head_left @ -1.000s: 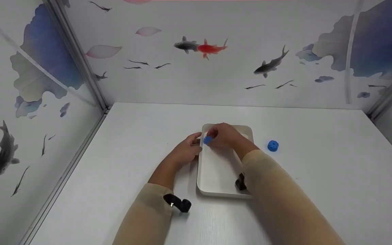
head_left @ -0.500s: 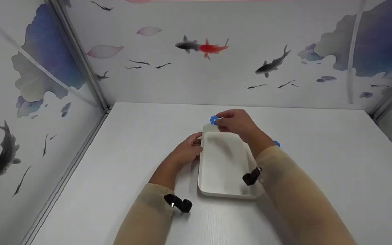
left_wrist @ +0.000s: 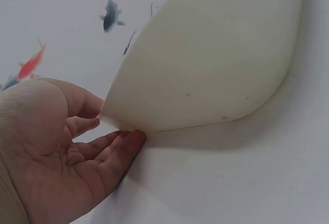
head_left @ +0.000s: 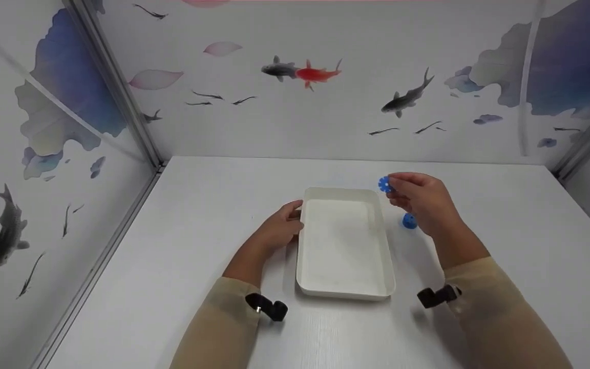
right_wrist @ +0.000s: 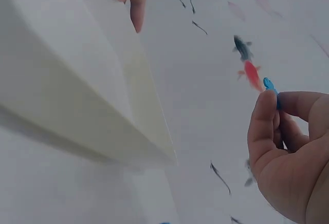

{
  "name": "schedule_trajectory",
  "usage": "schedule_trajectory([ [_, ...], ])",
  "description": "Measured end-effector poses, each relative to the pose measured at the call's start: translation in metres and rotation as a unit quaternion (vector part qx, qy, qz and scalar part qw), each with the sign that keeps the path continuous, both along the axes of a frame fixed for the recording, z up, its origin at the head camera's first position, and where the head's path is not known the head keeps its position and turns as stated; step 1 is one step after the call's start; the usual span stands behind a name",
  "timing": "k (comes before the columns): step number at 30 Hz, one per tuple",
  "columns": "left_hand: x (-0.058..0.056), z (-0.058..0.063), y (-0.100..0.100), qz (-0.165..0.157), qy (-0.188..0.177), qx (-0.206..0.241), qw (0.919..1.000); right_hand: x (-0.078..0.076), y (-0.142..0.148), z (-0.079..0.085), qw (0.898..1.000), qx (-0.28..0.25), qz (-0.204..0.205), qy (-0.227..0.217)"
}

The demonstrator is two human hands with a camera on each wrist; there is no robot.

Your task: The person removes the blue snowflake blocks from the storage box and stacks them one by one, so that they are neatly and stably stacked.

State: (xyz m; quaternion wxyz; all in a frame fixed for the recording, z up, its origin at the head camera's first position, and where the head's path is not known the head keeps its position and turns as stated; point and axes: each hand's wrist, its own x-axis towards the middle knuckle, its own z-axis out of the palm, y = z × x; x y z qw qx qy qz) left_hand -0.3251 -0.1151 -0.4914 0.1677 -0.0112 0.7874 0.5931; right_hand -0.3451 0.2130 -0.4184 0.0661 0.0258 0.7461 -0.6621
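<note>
My right hand [head_left: 423,197] pinches a blue notched plastic disc [head_left: 384,184] between thumb and fingertips, raised beyond the tray's far right corner. The right wrist view shows the disc [right_wrist: 271,86] nearly edge-on, partly hidden by the fingers. A shallow white rectangular tray [head_left: 346,241] lies in front of me with nothing in it. Against its left outer wall rest the thumb and fingertips of my left hand [head_left: 277,228]. From the left wrist, those fingers [left_wrist: 115,160] touch the tray's corner side, loosely bent.
A round blue piece with small holes [head_left: 409,221] sits on the white table [head_left: 213,205] right of the tray, below my right hand in the head view. Fish-printed wall panels [head_left: 325,118] bound the table at the back and left.
My right hand has gone from over the tray, past its far edge, then right, carrying the blue disc. The left hand and tray stay put.
</note>
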Motion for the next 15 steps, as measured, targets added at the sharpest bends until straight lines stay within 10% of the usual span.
schedule_trajectory([
  [15,0.000,-0.001,-0.002,-0.009,0.005,0.008,0.9999,-0.011,0.069,-0.051,0.995,0.060,-0.029,-0.077],
])
